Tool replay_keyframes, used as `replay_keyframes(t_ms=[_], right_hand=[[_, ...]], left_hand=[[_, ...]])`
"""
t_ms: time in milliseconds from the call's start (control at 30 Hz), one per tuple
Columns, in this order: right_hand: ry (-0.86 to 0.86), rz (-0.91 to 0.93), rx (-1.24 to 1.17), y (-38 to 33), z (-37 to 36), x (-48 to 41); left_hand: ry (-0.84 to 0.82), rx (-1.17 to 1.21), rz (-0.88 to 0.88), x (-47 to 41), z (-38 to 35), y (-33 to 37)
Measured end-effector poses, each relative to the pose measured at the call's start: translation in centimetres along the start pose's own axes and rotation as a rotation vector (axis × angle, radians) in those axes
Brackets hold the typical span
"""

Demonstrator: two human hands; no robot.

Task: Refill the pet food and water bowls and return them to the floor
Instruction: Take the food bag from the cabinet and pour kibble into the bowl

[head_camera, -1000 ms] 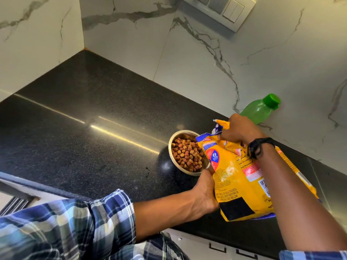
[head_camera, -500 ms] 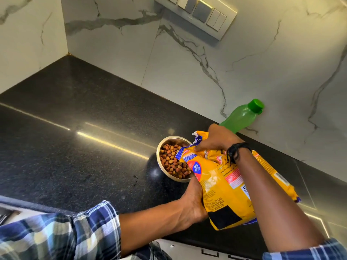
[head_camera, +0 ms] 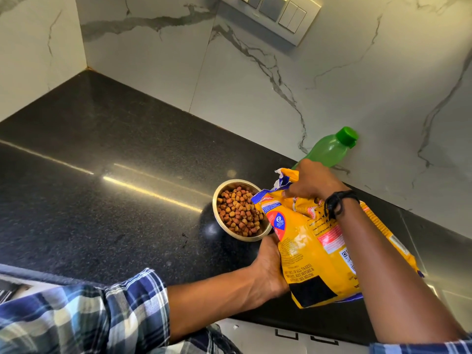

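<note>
Left hand (head_camera: 268, 272): grips the bag (head_camera: 314, 251) low on its near left side.
Bag: yellow, tilted, torn mouth at the bowl's right rim.
Right hand (head_camera: 311, 182): clutches the bag's top.
Bowl (head_camera: 217, 200): on the counter (head_camera: 102, 175), holding kibble (head_camera: 238, 210).
Bottle (head_camera: 329, 149): green, capped, far right, by the wall.

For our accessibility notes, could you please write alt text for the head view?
A person's right hand grips the top of a yellow bag, the left hand its side, its open mouth at a steel bowl of kibble on a black counter. A green bottle stands behind.
</note>
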State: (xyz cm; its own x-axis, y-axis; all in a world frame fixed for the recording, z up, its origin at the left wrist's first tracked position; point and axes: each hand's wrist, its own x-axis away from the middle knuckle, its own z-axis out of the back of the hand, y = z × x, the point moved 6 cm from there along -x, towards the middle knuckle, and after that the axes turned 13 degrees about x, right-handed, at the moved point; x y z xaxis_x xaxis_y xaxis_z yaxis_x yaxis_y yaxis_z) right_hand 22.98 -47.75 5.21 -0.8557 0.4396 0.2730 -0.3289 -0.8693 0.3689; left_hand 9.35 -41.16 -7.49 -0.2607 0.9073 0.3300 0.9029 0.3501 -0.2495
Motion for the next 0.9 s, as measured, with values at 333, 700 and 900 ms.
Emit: replay_keyframes(t_ms=[333, 700, 900], right_hand=[[-0.053, 0.039, -0.009, -0.9, -1.2, 0.9], [-0.135, 0.060, -0.056, -2.2, -2.0, 1.9], [-0.024, -0.010, -0.080, -1.2, -1.5, 2.9]], left_hand=[[-0.016, 0.022, -0.007, 0.4, 0.8, -0.9], [-0.035, -0.001, -0.017, 1.7, 0.9, -0.7], [0.073, -0.022, -0.055, 1.3, 2.1, -0.3]])
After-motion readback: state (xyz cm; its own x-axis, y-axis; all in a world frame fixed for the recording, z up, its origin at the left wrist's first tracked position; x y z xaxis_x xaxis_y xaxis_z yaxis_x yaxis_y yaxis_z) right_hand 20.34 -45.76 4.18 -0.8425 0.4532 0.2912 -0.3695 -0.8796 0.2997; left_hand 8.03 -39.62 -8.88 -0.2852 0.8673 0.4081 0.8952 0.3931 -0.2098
